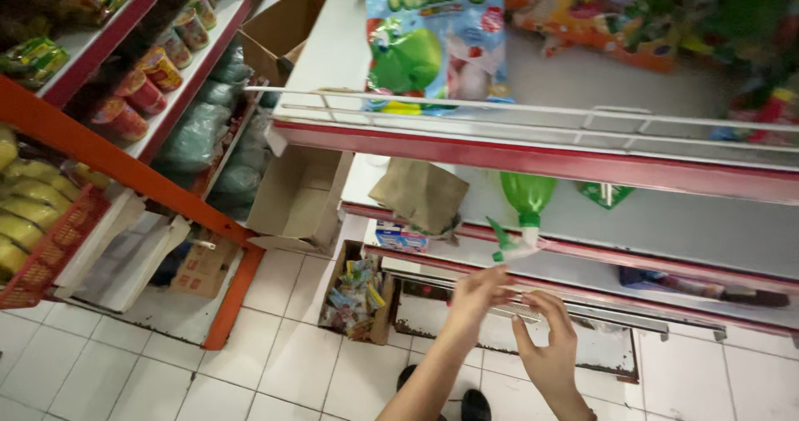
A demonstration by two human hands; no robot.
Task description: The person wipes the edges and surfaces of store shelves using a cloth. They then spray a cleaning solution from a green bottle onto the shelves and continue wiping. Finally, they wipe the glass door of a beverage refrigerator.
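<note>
My left hand reaches toward the front edge of the lowest shelf, fingers stretched out and holding nothing. Just to its right, my right hand is raised with fingers spread, its fingertips at the metal rail along that shelf edge. A green spray bottle hangs nozzle-down on the shelf just above both hands. A crumpled brown paper bag lies left of the bottle, with a small blue and white carton below it.
The white wire-railed top shelf holds a blue and green snack bag and an orange bag. An open cardboard box and a box of snack packets stand on the white tiled floor. The red rack on the left carries cup noodles.
</note>
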